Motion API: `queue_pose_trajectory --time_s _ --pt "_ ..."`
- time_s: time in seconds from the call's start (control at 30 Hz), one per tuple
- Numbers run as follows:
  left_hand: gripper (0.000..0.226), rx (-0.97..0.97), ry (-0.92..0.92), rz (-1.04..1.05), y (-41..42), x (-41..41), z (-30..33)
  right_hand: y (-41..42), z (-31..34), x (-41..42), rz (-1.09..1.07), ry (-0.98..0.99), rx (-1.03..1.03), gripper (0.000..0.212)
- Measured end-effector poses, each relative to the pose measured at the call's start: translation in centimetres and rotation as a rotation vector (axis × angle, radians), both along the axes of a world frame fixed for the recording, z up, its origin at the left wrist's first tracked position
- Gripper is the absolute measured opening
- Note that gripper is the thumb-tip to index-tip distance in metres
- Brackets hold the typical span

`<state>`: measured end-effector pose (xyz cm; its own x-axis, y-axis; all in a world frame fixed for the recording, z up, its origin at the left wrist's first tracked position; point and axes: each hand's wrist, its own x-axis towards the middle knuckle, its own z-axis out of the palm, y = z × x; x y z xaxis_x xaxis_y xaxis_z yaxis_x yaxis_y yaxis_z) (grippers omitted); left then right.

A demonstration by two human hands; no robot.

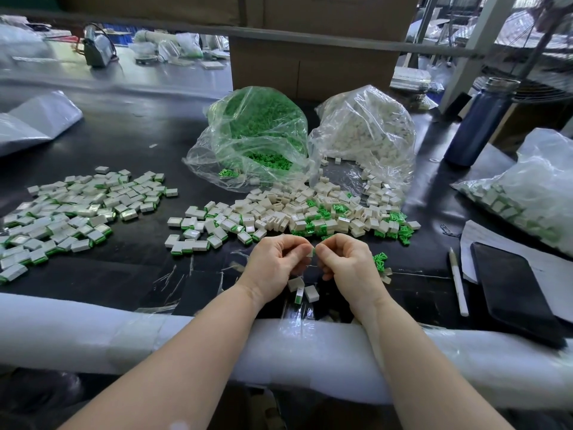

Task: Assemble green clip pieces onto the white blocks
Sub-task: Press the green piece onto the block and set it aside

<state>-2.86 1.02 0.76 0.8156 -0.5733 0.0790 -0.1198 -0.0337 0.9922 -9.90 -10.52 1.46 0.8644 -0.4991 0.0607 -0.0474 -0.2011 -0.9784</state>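
Both hands meet just above the near edge of the black work table [130, 274], fingers curled inward toward each other. The left hand [276, 259] pinches a small white plastic block [310, 251] at its fingertips, and the right hand [344, 259] pinches what appears to be a small green plastic clip piece [314, 251] against it; the two parts touch in the narrow gap between the thumbs, mostly hidden by the fingers, so how far the clip is seated cannot be told. The joint lies along a left-to-right line between the hands, and the coming push looks to be a squeeze of the two hands toward each other along that line, with neither hand nearer than the other. Directly below the hands, toward the person, a few loose white blocks [305, 291] lie on the table, one showing a green edge. Beyond the knuckles spreads the mixed heap of white blocks and green clips [313, 212], within easy reach of either hand, fed by a clear plastic bag of green clips [251, 131] and a clear plastic bag of white blocks [366, 131] farther back. Well to the left sits the pile of finished white blocks with green edges [71, 209], nearer the left hand. A few green clips [380, 262] lie just right of the right hand.
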Motion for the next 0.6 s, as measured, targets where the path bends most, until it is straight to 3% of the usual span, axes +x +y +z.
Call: queue_pose_trajectory --time_s 0.23,0.43,0.6 --pt "0.010 -0.062 0.022 -0.075 0.24 -0.01 0.20 -0.16 -0.06 -0.17 0.001 -0.034 0.034 0.015" --pt "0.023 -0.031 -0.035 -0.116 0.61 0.05 0.23 -0.46 -0.09 -0.21 -0.005 -0.090 0.102 0.013" --pt "0.008 -0.054 -0.009 -0.042 0.47 0.18 0.11 -0.53 -0.07 -0.39 0.040 -0.089 0.110 0.008"
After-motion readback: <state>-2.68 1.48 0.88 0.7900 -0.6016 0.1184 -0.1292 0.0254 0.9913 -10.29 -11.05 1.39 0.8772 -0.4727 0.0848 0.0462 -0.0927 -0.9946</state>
